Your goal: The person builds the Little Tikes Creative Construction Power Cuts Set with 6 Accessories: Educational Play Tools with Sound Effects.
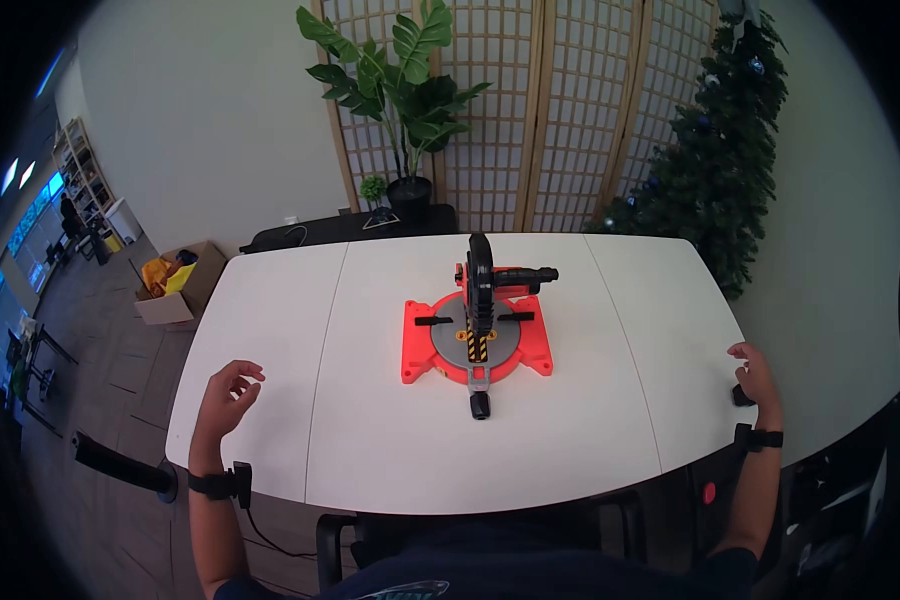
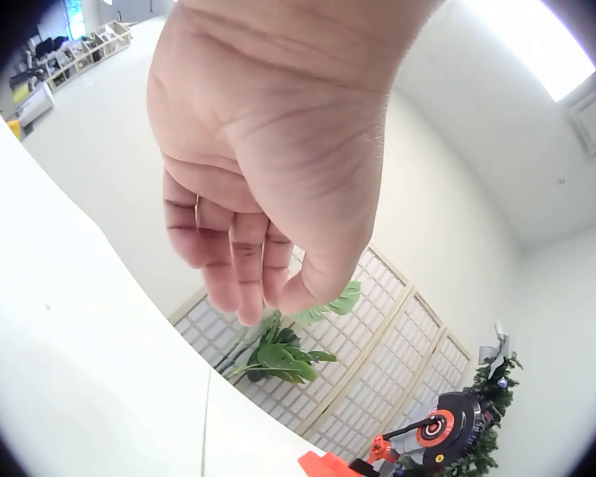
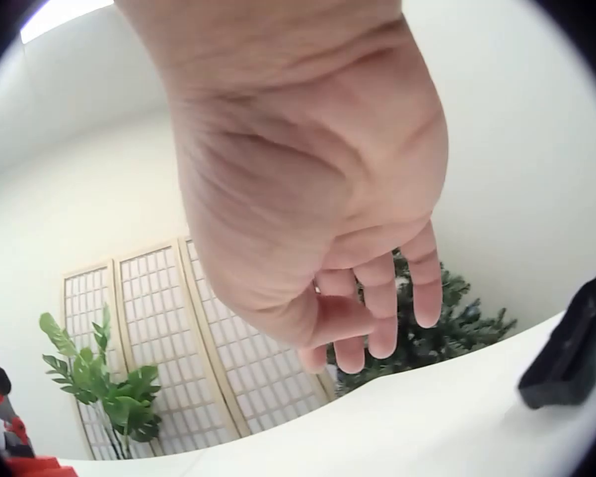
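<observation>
A red and black miter saw point(image 1: 480, 285) stands on the white table point(image 1: 390, 450), with a grey round turntable point(image 1: 450, 342) and its black front handle point(image 1: 480, 405) facing me. My left hand point(image 1: 228, 398) hovers by the table's left side, fingers loosely bent and holding nothing; the left wrist view shows its palm point(image 2: 278, 139). Over at the right edge is my right hand point(image 1: 757, 378), also loosely curled around nothing. Close beside it lies a small black object point(image 3: 574, 343), partly hidden behind the hand in the head view. Both hands are well apart from the saw.
Behind the table are a potted plant point(image 1: 410, 195), a folding screen point(image 1: 490, 150) and a decorated tree point(image 1: 700, 180). A cardboard box point(image 1: 200, 280) with yellow items sits on the floor at the left. Chair armrests point(image 1: 332, 550) flank me at the front edge.
</observation>
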Available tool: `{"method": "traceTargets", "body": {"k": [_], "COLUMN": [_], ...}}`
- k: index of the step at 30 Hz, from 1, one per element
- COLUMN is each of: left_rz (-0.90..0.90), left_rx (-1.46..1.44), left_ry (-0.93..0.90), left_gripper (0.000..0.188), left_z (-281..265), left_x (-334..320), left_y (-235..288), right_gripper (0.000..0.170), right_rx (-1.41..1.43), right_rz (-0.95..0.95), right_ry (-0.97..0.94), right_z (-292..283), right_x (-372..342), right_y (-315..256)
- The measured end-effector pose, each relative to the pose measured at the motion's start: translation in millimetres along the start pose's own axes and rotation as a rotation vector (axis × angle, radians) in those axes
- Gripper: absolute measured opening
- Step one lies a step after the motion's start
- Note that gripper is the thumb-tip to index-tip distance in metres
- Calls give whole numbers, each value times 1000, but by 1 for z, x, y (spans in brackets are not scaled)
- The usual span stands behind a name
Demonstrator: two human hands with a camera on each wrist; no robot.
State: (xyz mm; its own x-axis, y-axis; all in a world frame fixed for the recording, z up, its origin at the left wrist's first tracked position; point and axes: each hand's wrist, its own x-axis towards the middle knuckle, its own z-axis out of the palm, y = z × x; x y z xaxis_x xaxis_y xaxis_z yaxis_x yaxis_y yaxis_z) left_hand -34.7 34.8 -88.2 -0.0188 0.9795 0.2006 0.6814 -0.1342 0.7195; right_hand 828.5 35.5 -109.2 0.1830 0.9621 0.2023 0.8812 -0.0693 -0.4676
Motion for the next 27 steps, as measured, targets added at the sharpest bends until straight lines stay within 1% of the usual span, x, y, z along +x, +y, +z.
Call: {"method": "traceTargets", "body": {"k": [1, 2, 4, 5, 7, 8, 10, 11, 13, 14, 15, 16, 20, 22, 25, 27], "left_rz": [-37, -38, -87, -87, -106, -105, -112, -113, -122, -122, -133, -143, -138, -125, -118, -119], "left_rx": [18, 18, -11, -11, -37, -37, -46, -46, -40, -39, -53, -67, -75, -74, -44, -46], "left_ry": [8, 11, 31, 31, -9, -8, 33, 34, 33, 33, 44, 55, 64, 55, 53, 53], "left_gripper": [22, 22, 25, 25, 32, 32, 40, 40, 47, 47, 49, 50, 50, 50, 50, 49], "left_z": [-3, -5, -10, -12, -15, -13, -10, -9, -9, -7, -7, -6, -6, -7, -10, -13], "left_x": [-4, -9, -18, -22, -30, -33, -39, -41, -43, -45, -47, -49, -50, -49, -49, -48], "left_y": [-4, -9, -18, -23, -32, -33, -34, -35, -38, -40, -41, -42, -43, -44, -40, -39], "right_gripper": [53, 53, 64, 64, 75, 75, 84, 84, 86, 86, 85, 83, 78, 71, 73, 75], "right_rx": [-48, -49, -81, -81, -300, -300, -275, -275, -238, -238, -270, -302, -330, -294, -248, -278], "right_rz": [-30, -33, -57, -57, -24, -24, 158, 157, 129, 129, 55, -18, -5, 35, 16, -20], "right_ry": [-55, -55, -105, -105, -105, -105, -184, -184, -192, -192, -126, -60, -84, -57, 1, 10], "right_z": [1, -1, -2, -1, 2, 1, -1, 0, 1, 5, 10, 14, 5, 1, 1, -2], "right_x": [1, -2, -12, -16, -20, -23, -32, -32, -35, -35, -35, -34, -39, -42, -40, -35], "right_y": [34, 56, 87, 106, 131, 125, 110, 114, 123, 143, 171, 185, 171, 155, 147, 135]}}
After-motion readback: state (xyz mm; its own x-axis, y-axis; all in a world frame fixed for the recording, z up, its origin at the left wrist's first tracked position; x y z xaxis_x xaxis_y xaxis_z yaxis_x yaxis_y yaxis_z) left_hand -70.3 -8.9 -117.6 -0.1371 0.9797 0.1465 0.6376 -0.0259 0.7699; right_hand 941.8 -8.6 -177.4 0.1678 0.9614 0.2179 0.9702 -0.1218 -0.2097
